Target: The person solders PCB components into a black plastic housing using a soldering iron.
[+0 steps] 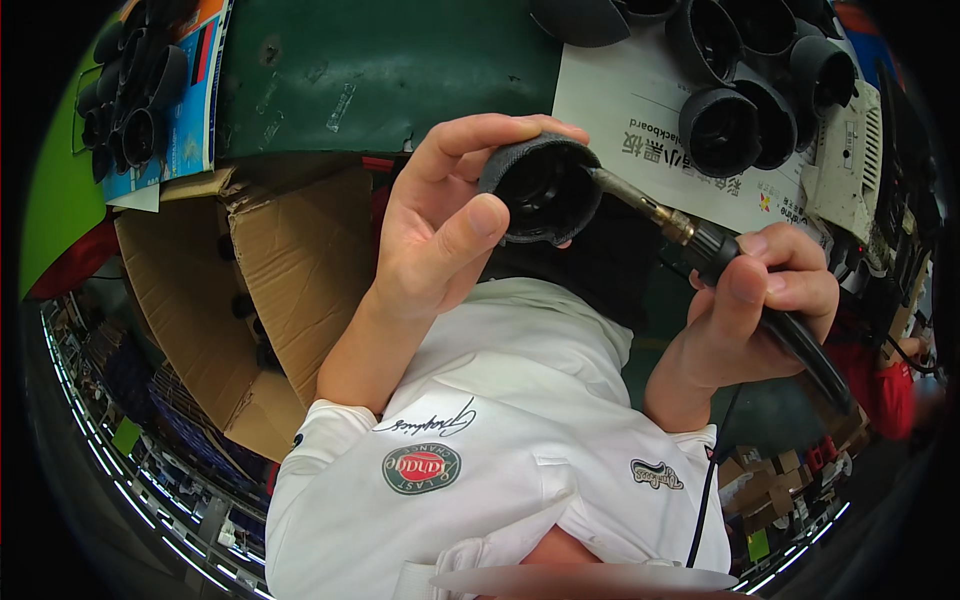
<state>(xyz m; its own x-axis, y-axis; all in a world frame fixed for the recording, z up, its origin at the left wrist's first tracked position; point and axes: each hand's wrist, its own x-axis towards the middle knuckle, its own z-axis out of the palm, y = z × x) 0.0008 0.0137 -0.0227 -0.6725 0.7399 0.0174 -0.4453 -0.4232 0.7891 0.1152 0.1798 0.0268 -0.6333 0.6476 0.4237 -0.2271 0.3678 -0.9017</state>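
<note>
The black cup (540, 200) is held above the near edge of the bench (400, 60), its open mouth turned up to the camera and somewhat to the right. The fingers of the left hand (430, 225) hold it from the left side, thumb in front. The right hand (765, 295) has its fingers closed around the handle of a soldering-type iron (705, 245); its long axis goes from lower right to upper left, and the metal tip is at the cup's right rim, but contact I cannot tell. A white printed sheet (610, 100) carries dark characters, upside down. The white shirt (500, 400) has script lettering and a round badge. The bench is green and scuffed, with more black cups (722, 132); below its left part stands a cardboard box (300, 260).
</note>
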